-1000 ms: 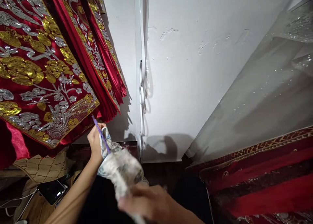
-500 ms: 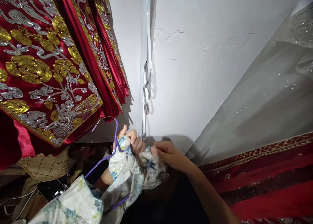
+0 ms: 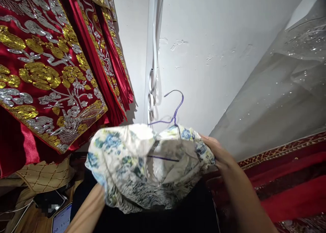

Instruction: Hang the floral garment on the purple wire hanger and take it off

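Observation:
A white garment with blue and green flower print (image 3: 114, 151) is spread on a purple wire hanger (image 3: 175, 114), whose hook rises bare above the neckline. The hanger's lower bar shows through the neck opening. My right hand (image 3: 212, 144) is at the garment's right shoulder, closed on its edge, with the fingertips behind the cloth. My left forearm reaches up beneath the garment's left side, where the cloth hides that hand and its fingers.
Red garments with gold and silver sequins (image 3: 40, 75) hang at the left. A pale wall (image 3: 203, 83) with a white metal scroll bar (image 3: 152, 76) is ahead. Sparkly translucent cloth (image 3: 275, 93) hangs at the right. A phone (image 3: 62, 219) lies low left.
The garment was bunched around the hanger at my hands and is now spread out facing me. The hanger's hook has moved right and up. My right hand has moved to the right shoulder.

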`<move>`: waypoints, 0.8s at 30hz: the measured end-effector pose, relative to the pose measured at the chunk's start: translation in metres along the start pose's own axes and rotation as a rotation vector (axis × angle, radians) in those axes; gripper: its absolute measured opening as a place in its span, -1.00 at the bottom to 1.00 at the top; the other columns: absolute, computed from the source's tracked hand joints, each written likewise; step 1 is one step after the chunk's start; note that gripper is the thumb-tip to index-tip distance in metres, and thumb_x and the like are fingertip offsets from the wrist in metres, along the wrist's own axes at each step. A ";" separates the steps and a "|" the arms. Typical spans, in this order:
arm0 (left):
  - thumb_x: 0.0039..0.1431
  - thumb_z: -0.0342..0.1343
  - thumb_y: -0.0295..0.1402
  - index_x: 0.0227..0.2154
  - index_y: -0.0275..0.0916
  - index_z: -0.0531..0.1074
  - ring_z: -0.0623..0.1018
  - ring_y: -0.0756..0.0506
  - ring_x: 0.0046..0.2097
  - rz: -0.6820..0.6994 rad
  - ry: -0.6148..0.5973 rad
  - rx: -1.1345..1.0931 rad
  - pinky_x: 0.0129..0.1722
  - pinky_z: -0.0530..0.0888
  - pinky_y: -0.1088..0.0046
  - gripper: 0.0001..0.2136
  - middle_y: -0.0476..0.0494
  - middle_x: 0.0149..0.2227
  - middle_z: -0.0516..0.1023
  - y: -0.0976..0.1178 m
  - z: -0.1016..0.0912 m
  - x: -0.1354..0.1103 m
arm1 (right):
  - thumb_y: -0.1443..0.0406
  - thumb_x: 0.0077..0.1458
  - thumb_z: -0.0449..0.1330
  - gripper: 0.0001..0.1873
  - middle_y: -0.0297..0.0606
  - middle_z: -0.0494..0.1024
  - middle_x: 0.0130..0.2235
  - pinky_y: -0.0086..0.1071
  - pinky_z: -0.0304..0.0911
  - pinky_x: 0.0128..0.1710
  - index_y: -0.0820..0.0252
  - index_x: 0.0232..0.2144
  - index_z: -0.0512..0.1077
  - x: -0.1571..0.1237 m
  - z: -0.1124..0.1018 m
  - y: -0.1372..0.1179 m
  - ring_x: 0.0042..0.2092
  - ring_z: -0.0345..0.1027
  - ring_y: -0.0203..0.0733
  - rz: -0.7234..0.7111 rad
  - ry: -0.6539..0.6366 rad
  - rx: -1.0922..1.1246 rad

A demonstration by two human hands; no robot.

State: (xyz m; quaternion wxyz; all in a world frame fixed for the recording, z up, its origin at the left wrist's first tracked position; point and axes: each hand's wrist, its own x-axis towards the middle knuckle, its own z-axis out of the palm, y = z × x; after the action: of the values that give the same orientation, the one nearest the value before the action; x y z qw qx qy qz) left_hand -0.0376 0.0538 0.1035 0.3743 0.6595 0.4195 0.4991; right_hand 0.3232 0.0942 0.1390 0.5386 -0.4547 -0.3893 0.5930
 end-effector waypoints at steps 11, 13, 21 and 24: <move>0.07 0.32 -0.25 0.22 -0.16 0.28 0.50 -0.29 0.15 -0.693 0.413 -0.718 0.19 0.41 0.14 -0.36 -0.24 0.11 0.53 -0.002 0.000 -0.033 | 0.23 -0.09 0.43 -0.64 -0.17 0.66 -0.24 -0.33 0.42 -0.25 0.22 -0.20 0.55 0.025 0.054 -0.022 -0.29 0.55 -0.08 -0.010 -0.209 -0.100; 0.08 0.31 -0.34 0.22 -0.15 0.28 0.52 -0.27 0.13 -0.709 0.454 -0.683 0.20 0.40 0.13 -0.38 -0.24 0.11 0.53 -0.009 0.005 -0.040 | 0.16 -0.09 0.43 -0.66 -0.23 0.63 -0.31 -0.38 0.37 -0.32 0.22 -0.28 0.53 0.021 0.062 -0.012 -0.35 0.50 -0.15 -0.074 -0.201 -0.152; -0.05 0.41 -0.31 0.11 -0.26 0.39 0.50 -0.31 0.14 -0.735 0.466 -0.596 0.26 0.31 0.08 -0.38 -0.30 0.04 0.58 -0.068 0.029 -0.074 | 0.00 0.00 0.33 -0.61 -0.32 0.54 -0.47 -0.44 0.21 -0.45 0.23 -0.42 0.54 0.020 0.006 0.049 -0.42 0.36 -0.24 -0.405 0.296 -0.268; -0.10 0.44 -0.21 0.02 -0.32 0.48 0.46 -0.35 0.18 -0.683 0.421 -0.552 0.28 0.26 0.04 -0.41 -0.35 0.02 0.58 -0.081 0.040 -0.081 | -0.04 -0.09 0.37 -0.54 -0.23 0.61 -0.38 -0.35 0.32 -0.38 0.23 -0.32 0.57 0.018 -0.005 0.082 -0.34 0.45 -0.12 -0.247 0.373 0.016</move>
State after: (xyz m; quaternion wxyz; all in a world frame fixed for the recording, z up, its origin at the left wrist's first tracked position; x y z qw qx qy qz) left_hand -0.0255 0.0057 -0.0073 0.5844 0.2449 0.5305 0.5630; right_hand 0.3051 0.1028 0.0576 0.6733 -0.5010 -0.3311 0.4314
